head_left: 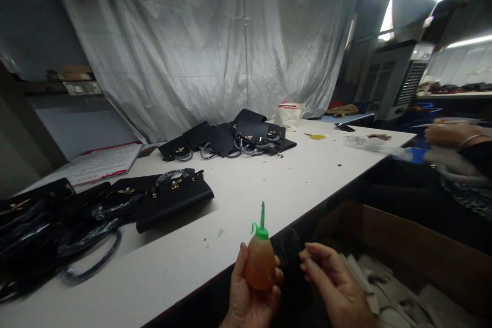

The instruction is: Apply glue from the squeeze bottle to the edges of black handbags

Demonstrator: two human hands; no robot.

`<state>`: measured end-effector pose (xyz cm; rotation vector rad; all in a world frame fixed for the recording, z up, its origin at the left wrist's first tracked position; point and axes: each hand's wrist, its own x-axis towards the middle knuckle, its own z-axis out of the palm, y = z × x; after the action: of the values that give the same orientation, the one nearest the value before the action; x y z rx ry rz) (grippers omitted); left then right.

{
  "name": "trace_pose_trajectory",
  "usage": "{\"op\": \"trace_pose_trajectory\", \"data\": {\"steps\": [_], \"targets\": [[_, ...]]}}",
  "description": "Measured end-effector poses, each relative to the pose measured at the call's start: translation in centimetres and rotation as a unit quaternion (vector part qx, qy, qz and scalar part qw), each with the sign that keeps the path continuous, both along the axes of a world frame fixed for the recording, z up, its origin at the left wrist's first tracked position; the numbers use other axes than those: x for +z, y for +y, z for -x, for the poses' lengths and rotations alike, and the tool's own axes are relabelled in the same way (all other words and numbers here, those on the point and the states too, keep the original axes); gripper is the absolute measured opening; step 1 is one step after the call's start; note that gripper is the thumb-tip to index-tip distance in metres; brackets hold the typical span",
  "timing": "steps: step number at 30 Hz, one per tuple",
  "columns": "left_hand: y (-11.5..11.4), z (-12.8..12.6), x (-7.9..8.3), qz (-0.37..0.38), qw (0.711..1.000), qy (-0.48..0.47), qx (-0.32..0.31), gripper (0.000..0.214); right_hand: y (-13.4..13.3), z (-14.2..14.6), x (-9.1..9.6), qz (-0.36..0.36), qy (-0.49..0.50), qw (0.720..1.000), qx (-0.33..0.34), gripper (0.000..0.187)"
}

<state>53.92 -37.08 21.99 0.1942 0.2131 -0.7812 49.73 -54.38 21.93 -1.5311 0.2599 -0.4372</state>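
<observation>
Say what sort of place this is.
Likely a handbag workshop: several black handbags lie in groups on a white table, which also bears yellow-handled scissors; the left hand holds a squeeze bottle.

Nothing is legible: print on the flat white, red-edged sheet [107, 163] beyond the left hand [246, 301] is blurred.

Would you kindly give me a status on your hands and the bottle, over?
Left hand gripping squeeze bottle, green nozzle upward. Right hand apart from it, curled, contents unclear. No obstruction seen at nozzle; black bags on table, off left.
</observation>
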Motion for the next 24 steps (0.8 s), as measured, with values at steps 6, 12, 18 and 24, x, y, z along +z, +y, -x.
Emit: {"op": "trace_pose_trajectory", "data": {"steps": [6, 12, 18, 24], "targets": [[-0.6, 0.2, 0.2, -0.117, 0.992, 0.021, 0.048, 0.074, 1.2, -1.2, 3.3, 0.179, -0.116, 0.977, -0.002, 0.019], [-1.4, 1.8, 0.8, -0.258, 0.934, -0.174, 0.175, 0.071, 2.5, -2.2, 7.0, 0.236, -0.179, 0.95, -0.095, 0.014], [-1.6, 2.5, 1.7, -0.313, 0.891, -0.245, 0.219, 0.075, 2.2, -1.9, 8.4, 0.236, -0.163, 0.954, -0.086, 0.013], [-1.7, 2.9, 2.0, -0.383, 0.855, -0.255, 0.24, 0.078, 2.0, -1.3, 8.4, 0.212, -0.16, 0.961, -0.083, 0.012]]}}
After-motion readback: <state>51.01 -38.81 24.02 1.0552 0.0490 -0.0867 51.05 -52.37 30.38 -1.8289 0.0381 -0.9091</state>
